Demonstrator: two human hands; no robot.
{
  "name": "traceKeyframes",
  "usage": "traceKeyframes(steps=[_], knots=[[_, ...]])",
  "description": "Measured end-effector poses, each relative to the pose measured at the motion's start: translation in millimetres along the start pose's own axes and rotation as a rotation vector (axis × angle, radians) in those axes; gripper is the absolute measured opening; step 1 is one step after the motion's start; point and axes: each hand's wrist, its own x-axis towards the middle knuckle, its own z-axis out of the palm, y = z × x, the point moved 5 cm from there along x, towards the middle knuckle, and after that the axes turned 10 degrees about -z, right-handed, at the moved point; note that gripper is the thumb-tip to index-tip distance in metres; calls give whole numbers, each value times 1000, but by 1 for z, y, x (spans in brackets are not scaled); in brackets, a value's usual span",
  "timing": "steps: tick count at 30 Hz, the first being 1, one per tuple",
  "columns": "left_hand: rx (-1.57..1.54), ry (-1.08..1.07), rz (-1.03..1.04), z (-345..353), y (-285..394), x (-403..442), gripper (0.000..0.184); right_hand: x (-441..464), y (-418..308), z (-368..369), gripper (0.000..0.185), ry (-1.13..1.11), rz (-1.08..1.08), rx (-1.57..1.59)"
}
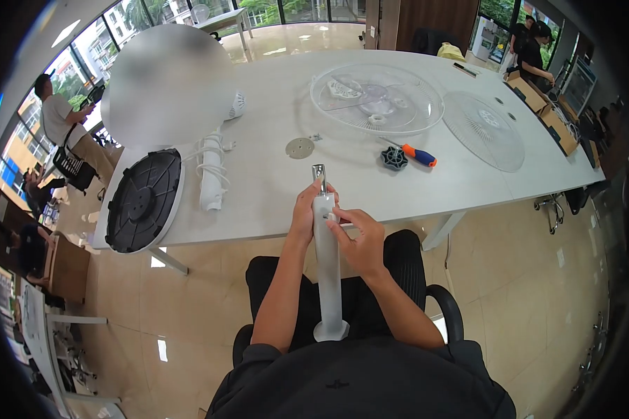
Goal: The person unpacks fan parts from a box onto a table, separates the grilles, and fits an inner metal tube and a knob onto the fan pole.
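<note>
A white pole [328, 279] with a shiny metal tube [319, 178] at its top stands nearly upright in front of my body, its flared end low near my lap. My left hand [305, 213] is wrapped round the pole's upper part from the left. On the right side, my right hand [360, 241] has thumb and forefinger pinched at a small dark spot near the pole's top; whatever lies between the fingertips is too small to name. The table's edge is just beyond both hands.
On the white table [265, 188] are a black round base [145, 200], a corded white part [212, 174], a metal disc [300, 148], a dark knob [393, 158], a screwdriver [419, 155], a clear fan guard [377, 98] and a flat grille [483, 130]. People stand farther off.
</note>
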Motion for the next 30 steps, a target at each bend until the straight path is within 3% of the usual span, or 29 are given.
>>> traceKeyframes(steps=[4,11,13,16,18,19,20,21,22,23,24,26,30], knots=[[6,9,-16,0,-6,8,39,4,-3,-1,19,1,-129,-174],[110,157,-15,-7,0,13,36,19,9,8,19,-51,-106,-197],[123,172,18,-9,4,17,36,31,10,10,19,-21,2,-133],[115,185,85,-17,10,17,36,34,16,18,20,-135,-77,-152],[267,255,42,-45,-4,25,35,25,27,29,17,-130,3,-119],[990,233,489,-55,0,19,48,20,35,30,17,-115,52,-150],[1066,267,363,-64,-9,20,68,13,45,35,19,-124,64,-160],[1036,398,525,-45,-3,8,66,13,45,33,21,-41,-10,-117],[592,187,480,-75,-18,21,65,18,38,28,22,-80,27,-178],[579,258,546,-63,-10,15,50,21,34,26,26,-77,67,-126],[237,253,188,-60,-10,23,40,19,32,26,27,-40,52,-159],[52,249,79,-30,-3,18,34,20,25,18,27,7,29,-195],[53,216,1,-7,2,14,34,15,18,10,22,119,-30,-201]])
